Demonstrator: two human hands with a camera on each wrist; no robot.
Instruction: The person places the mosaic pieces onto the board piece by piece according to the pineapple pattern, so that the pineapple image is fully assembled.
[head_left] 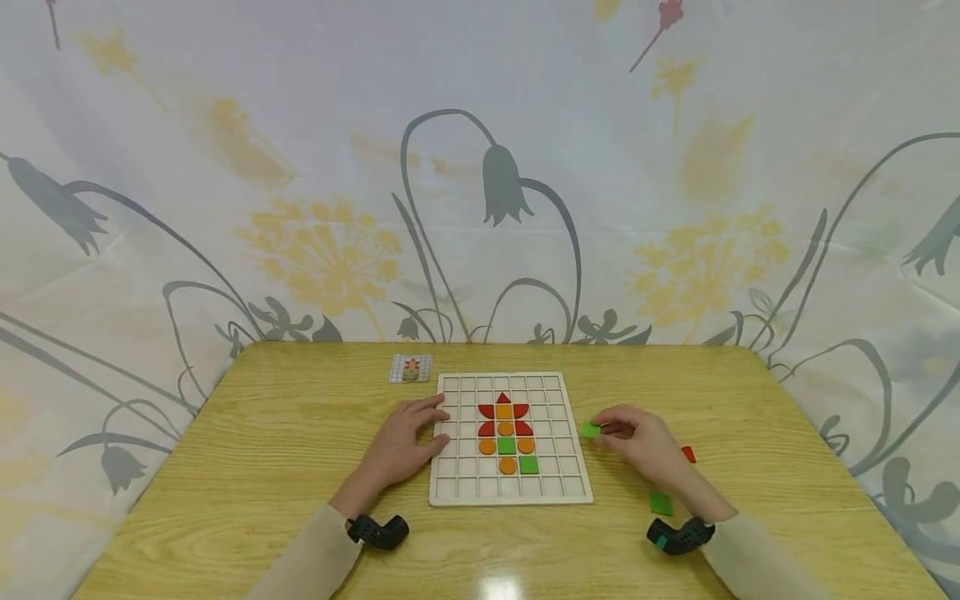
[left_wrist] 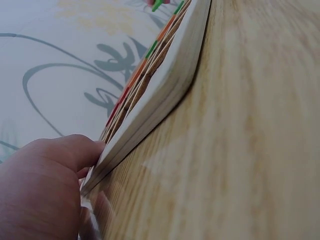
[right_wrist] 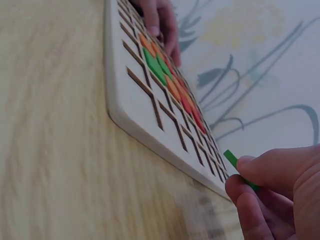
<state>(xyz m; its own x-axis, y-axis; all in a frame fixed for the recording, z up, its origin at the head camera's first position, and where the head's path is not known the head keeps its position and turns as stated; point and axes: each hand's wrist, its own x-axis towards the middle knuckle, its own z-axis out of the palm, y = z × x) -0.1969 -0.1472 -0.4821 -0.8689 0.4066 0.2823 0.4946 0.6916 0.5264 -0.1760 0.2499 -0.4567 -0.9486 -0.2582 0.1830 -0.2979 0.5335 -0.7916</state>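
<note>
A white gridded board (head_left: 465, 492) lies on the table, bearing a pattern of red, orange and green tiles. A red triangle (head_left: 502, 398) tops the pattern; lower down are orange circles and two green squares, one of them the lower green tile (head_left: 528, 465). My left hand (head_left: 401, 437) rests along the board's left edge, its spread fingers and thumb touching the frame. Just off the board's right edge, my right hand (head_left: 637, 437) pinches a green square tile (head_left: 590, 429) between thumb and fingers. In the right wrist view that green tile (right_wrist: 231, 158) is seen nearly edge-on.
A small picture card (head_left: 410, 368) with a similar pattern lies behind the board at left. Beside my right forearm are a loose green square (head_left: 661, 504) and a partly hidden red piece (head_left: 688, 454). A flower-patterned curtain (head_left: 480, 250) hangs behind the wooden table (head_left: 285, 433).
</note>
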